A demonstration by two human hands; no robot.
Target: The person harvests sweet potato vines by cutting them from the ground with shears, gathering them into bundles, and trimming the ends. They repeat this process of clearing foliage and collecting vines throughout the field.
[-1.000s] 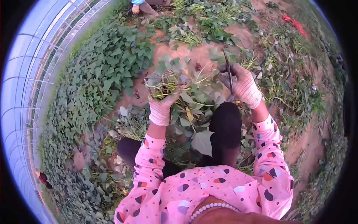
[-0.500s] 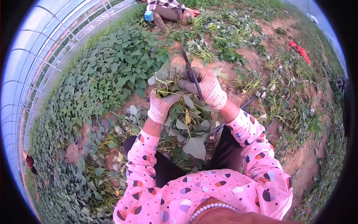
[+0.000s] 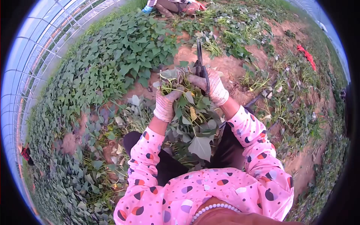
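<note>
My left hand [image 3: 165, 105], in a pale striped work glove with a darker palm, is closed around a bunch of cut leafy vines [image 3: 175, 83]. Stems stick out above the fist, and broad leaves hang below it, one large pale leaf [image 3: 200, 147] lowest of all. In my gloved right hand [image 3: 216, 88] is a pair of black scissors [image 3: 200, 56], the blades pointing up and away from me. The right fingers reach the stems at the bunch's right side. Whether the blades are apart is hard to make out.
Dense green vines [image 3: 108, 56] cover the ground on the left. Cut vines [image 3: 213, 48] lie on bare soil [image 3: 228, 69] ahead and right. Another person [image 3: 168, 7] crouches at the far end. A red cloth [image 3: 307, 57] lies at right; a metal-framed greenhouse wall [image 3: 33, 56] runs along the left.
The scissors have swung from leaning left to nearly upright. My left hand, with the vines, has shifted slightly right, and the whole view has tilted a little downward.
</note>
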